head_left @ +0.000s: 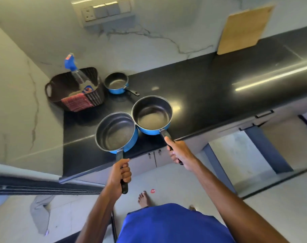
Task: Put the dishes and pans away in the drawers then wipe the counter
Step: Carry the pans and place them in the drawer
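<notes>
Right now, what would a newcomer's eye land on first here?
Two blue pans are side by side at the front of the black counter: the left hand grips the deeper pan by its handle, the right hand the wider pan. Behind them a small blue pan stands beside a dark basket holding a spray bottle, at the counter's far left.

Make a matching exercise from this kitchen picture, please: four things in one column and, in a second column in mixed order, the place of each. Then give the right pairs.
Things
1. spray bottle
2. wooden cutting board
3. smallest blue saucepan
4. red striped cloth

Places
A. leaning against the wall
B. hanging over the basket rim
C. standing inside the basket
D. resting on the counter, beside the basket

Pairs: 1-C, 2-A, 3-D, 4-B
</notes>
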{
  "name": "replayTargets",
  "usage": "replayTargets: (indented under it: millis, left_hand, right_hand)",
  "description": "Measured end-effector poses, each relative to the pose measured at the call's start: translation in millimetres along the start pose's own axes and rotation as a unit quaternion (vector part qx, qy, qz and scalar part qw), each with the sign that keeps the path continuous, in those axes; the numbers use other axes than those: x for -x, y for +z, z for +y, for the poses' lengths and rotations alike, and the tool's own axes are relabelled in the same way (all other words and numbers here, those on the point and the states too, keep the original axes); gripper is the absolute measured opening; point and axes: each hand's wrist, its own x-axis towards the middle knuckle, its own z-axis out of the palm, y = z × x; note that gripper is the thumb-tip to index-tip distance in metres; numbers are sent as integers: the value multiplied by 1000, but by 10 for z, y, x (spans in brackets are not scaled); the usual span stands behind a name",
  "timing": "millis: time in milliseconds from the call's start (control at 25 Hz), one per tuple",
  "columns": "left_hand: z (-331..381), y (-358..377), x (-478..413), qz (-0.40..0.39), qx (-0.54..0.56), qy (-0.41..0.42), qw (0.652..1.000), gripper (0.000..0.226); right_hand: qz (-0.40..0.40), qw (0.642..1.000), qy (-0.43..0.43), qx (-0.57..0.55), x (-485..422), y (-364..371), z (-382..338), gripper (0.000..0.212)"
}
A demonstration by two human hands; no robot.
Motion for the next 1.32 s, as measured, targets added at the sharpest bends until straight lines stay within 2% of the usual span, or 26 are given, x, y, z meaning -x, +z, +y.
replayTargets:
  millis: [320,600,960,1160,1320]
  left_hand:
    - [-960,1608,153,-71,-79,-36,994,41]
    - [-1571,2916,107,-134,-194,-90,967,39]
    - [-2090,4207,-375,-178,-307,-154,922,37]
    - [-2508,4834,-596,-160,-296,-215,917,37]
    - [-2682,5360,-809,-156,-310,-231,909,39]
  right_hand:
    - [93,993,2,-77,854,-1854,689,45]
    - [197,969,26,-144,1381,-3123,1218,40]
    - [243,946,73,-200,1162,-4574,1637,39]
    - [239,949,96,-183,954,-5444,1644,38]
    - [242,950,96,-173,966,-6055,1675,36]
